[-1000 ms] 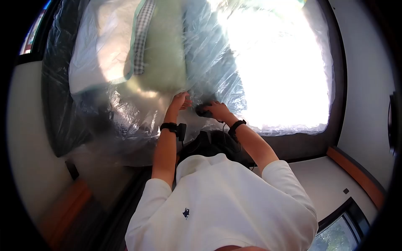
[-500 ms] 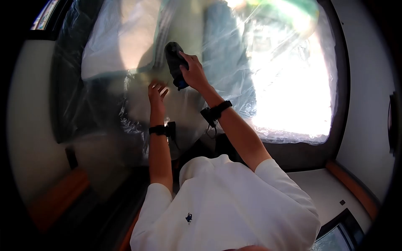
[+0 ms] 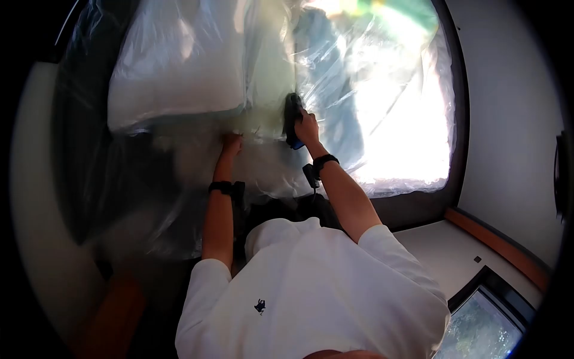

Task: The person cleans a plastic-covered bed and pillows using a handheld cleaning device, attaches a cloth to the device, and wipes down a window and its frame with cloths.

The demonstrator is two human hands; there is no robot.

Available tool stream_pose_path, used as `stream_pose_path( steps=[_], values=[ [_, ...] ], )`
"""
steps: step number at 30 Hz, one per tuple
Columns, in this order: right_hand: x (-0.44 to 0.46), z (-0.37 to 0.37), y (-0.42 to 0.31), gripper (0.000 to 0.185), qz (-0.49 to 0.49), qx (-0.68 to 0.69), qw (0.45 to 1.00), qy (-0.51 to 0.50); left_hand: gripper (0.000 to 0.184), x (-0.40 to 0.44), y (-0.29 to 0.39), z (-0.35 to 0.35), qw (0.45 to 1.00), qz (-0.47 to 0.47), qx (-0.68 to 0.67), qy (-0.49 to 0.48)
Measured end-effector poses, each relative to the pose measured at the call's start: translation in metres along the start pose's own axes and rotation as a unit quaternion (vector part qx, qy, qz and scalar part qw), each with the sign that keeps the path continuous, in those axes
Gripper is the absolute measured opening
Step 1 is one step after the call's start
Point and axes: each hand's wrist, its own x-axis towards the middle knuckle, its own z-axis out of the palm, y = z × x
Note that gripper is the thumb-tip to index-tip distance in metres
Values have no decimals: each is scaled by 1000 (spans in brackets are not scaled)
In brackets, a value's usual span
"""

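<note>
In my right hand (image 3: pixel 307 128) is a dark oblong object (image 3: pixel 292 113) with a blue lower end; its exact kind does not show. The hand grips it from the right side, over clear plastic sheeting (image 3: pixel 272 170). My left hand (image 3: pixel 232 143) is closed against the same sheeting, left of the dark object and apart from it. What its fingers hold, if anything, is hidden. Just beyond the left hand lies a pale, thick, plastic-covered bundle (image 3: pixel 173 90), its near edge close to my knuckles.
Bright light falls on the plastic-covered right side (image 3: pixel 406 131). A dark border (image 3: pixel 457 113) runs beside a pale wall (image 3: pixel 508 107). An orange-brown strip (image 3: pixel 499 242) and a window (image 3: pixel 484 329) are at lower right. Black bands with small devices circle both wrists.
My right hand has moved right and slightly nearer to me with the dark object, which now stands more upright. My left hand has come lower, its spread fingers now closed. The sheeting at lower left has shifted.
</note>
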Motion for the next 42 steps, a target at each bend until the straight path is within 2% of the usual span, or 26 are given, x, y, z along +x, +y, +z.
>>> stream_pose_path(
  steps=[2, 4, 5, 7, 8, 10, 11, 13, 14, 16, 20, 21, 22, 23, 25, 28, 29, 31, 32, 33, 34, 35, 36, 38, 40, 42],
  values=[
    [-15, -1, -46, 50, -61, 74, 995, 41, 24, 34, -13, -5, 999, -9, 28, -20],
    [-29, -1, -87, 51, -163, 109, 980, 24, 36, 110, -67, -19, 969, -70, 0, -235],
    [-34, 3, -96, 53, -197, 98, 975, 12, 36, 89, -51, -10, 969, -69, -1, -239],
    [-35, 7, -112, 56, -192, 82, 977, 37, 46, 9, 4, 13, 978, 39, 35, -202],
    [-31, 6, -111, 56, -196, 81, 976, 41, 46, 5, 6, 18, 978, 45, 35, -202],
    [-23, 5, -91, 56, -190, 37, 980, 34, 55, -3, 10, 22, 946, 60, -66, -311],
    [-23, 6, -78, 56, -194, 36, 980, 37, 55, -14, 10, 24, 946, 65, -65, -311],
    [-24, -2, -59, 54, -23, -60, 995, -72, 58, -45, 21, 27, 937, 21, -51, -344],
    [-21, -15, -53, 53, -59, -83, 988, -116, 58, -56, 35, 28, 937, 27, -50, -344],
    [-16, -45, -63, 47, -123, -94, 975, -162, 53, -91, 73, 22, 900, -23, 268, -342],
    [-37, -105, -157, 45, -187, 73, 978, -54, 44, -140, 116, -7, 881, 90, 397, -242],
    [-41, -115, -182, 45, -195, 71, 977, -51, 38, -146, 123, -16, 905, 244, 325, -128],
    [-43, -121, -204, 46, -225, 106, 968, -34, 33, -154, 131, -25, 890, 387, 239, -9],
    [-44, -122, -220, 47, -254, 141, 957, -18, 33, -159, 145, -34, 889, 393, 236, -3],
    [-35, -100, -234, 50, -270, 106, 957, -13, 24, -167, 173, -56, 878, 438, 156, 114],
    [-43, -65, -237, 55, -268, 27, 963, -6, 24, -137, 152, -71, 839, 470, 242, 132],
    [-51, -55, -235, 58, -251, -18, 968, -4, 24, -133, 142, -71, 836, 473, 242, 136],
    [-68, -44, -226, 55, -302, -27, 953, 18, 33, -139, 120, -71, 894, 380, 235, 14],
    [-79, -44, -221, 53, -258, -41, 964, -53, 33, -139, 105, -69, 893, 384, 234, 21],
    [-84, -45, -219, 51, -212, -56, 968, -123, 35, -136, 87, -64, 945, 312, 74, -64],
    [-80, -47, -213, 51, -219, -56, 967, -120, 37, -135, 74, -59, 958, 229, -89, -148],
    [-70, -50, -203, 49, -209, -55, 966, -144, 37, -136, 65, -55, 957, 236, -91, -144],
    [-61, -56, -199, 48, -198, -54, 964, -167, 39, -135, 58, -51, 938, 245, -183, -164],
    [-50, -70, -211, 60, -247, -5, 962, -115, 41, -123, 58, -44, 908, 259, -275, -180],
    [-37, -70, -233, 70, -307, 13, 950, -61, 61, -101, 84, -48, 893, 222, -384, -78],
    [-35, -51, -238, 74, -316, -41, 944, -84, 62, -123, 91, -40, 892, 279, -350, -63]
  ],
)
